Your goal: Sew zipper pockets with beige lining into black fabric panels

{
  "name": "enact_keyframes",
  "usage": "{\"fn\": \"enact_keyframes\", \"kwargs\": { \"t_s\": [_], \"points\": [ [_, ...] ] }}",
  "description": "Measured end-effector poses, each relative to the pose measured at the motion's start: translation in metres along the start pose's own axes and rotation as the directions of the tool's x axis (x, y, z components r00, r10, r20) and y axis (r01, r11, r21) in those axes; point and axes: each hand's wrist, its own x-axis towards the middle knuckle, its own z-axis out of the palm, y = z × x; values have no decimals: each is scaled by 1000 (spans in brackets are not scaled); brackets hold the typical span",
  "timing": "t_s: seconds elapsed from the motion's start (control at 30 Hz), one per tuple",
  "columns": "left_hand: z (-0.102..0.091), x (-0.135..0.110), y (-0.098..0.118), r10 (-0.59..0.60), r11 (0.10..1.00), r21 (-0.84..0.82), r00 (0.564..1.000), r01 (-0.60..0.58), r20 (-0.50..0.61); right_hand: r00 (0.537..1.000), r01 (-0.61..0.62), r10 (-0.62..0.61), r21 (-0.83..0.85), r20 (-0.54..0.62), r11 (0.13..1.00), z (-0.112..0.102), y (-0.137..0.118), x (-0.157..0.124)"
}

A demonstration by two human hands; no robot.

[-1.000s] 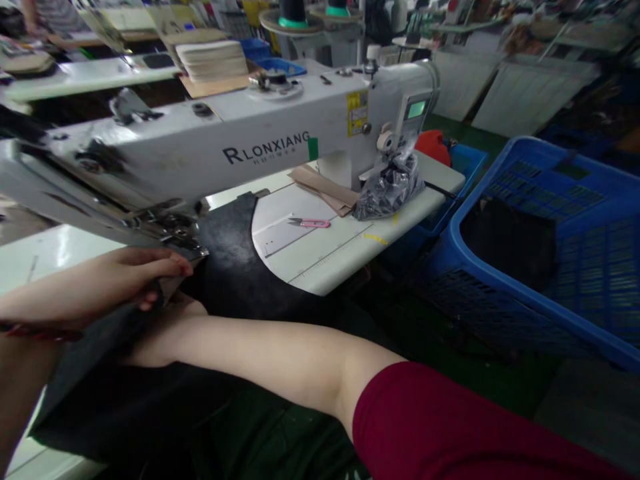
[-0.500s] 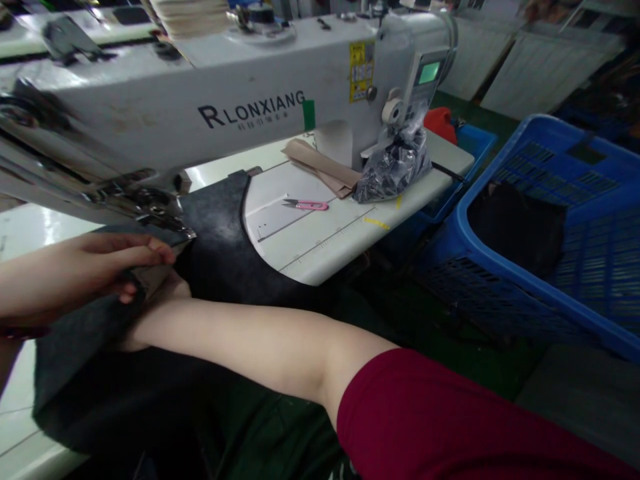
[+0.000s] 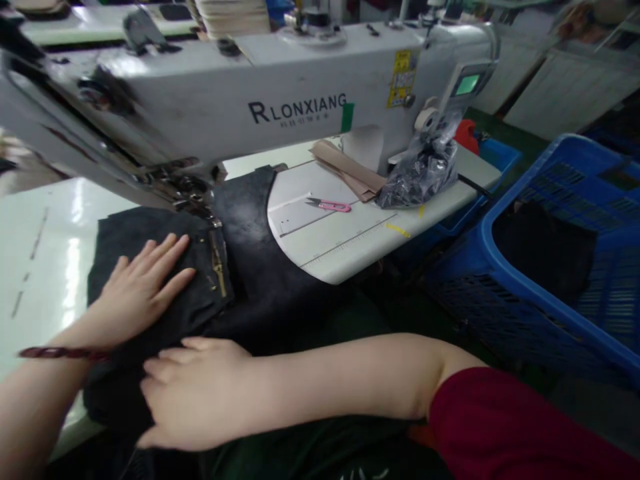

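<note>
A dark fabric piece [image 3: 165,230] with a brass zipper [image 3: 218,263] lies on the sewing table under the needle head of a white sewing machine [image 3: 280,100]. My left hand [image 3: 137,287] rests flat on the fabric, fingers stretched out toward the zipper. My right hand [image 3: 193,390] lies on the near edge of the fabric with its fingers curled over the cloth; whether it grips the cloth is hidden. A red band circles my left wrist.
Pink thread snips [image 3: 330,205] lie on the white table [image 3: 350,240], beside tan pieces [image 3: 350,173] and a crumpled plastic bag [image 3: 420,177]. A blue plastic basket [image 3: 505,293] holding dark cloth stands on the right. More worktables stand behind the machine.
My left hand let go of the lifted fabric and now lies flat on it. My right hand came out from under the cloth to its near edge. The zipper now shows.
</note>
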Motion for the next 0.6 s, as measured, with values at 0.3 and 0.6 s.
{"fn": "enact_keyframes", "kwargs": {
  "t_s": [0.3, 0.6],
  "points": [
    [-4, -9, 23, 15, 989, -149, 1000, -13, 13, 940, -290, 274, -52, -202, 956, -71, 53, -81],
    [-2, -119, 90, 183, 955, -209, 974, -209, -137, 780, -498, 607, 735, 149, 460, -29, 31, -173]
  ]
}}
